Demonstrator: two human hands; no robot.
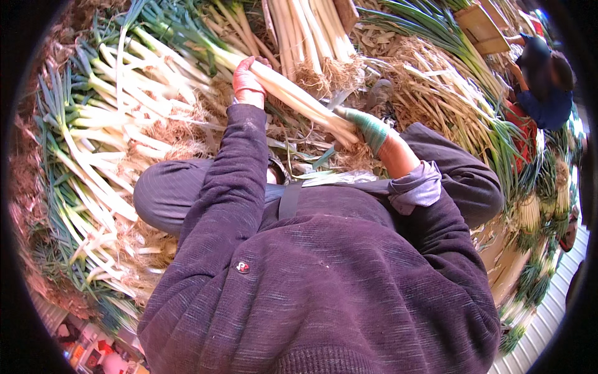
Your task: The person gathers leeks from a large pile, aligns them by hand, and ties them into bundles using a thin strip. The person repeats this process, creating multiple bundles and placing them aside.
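Several long leeks (pixel 299 98) slant across in front of me, green leaves at the upper left and roots at the lower right. My left hand (pixel 251 79), in a pinkish covering, is closed around their pale stalks. At the root end is my right hand (pixel 369 128), in a green glove or wrap. It touches the leeks, but its fingers are partly hidden, so its grip is unclear. A grey, flat, blade-like piece (pixel 340 99) shows beside its thumb; whether the hand holds it cannot be told.
Leeks with roots (pixel 107 135) are piled on my left. Ahead, a bundle of leeks (pixel 310 37) stands between wooden boards (pixel 346 14). More leeks (pixel 444 93) lie to the right, beyond my bent knee. Another person (pixel 544 89) is at the far upper right, beside a wooden crate (pixel 481 28).
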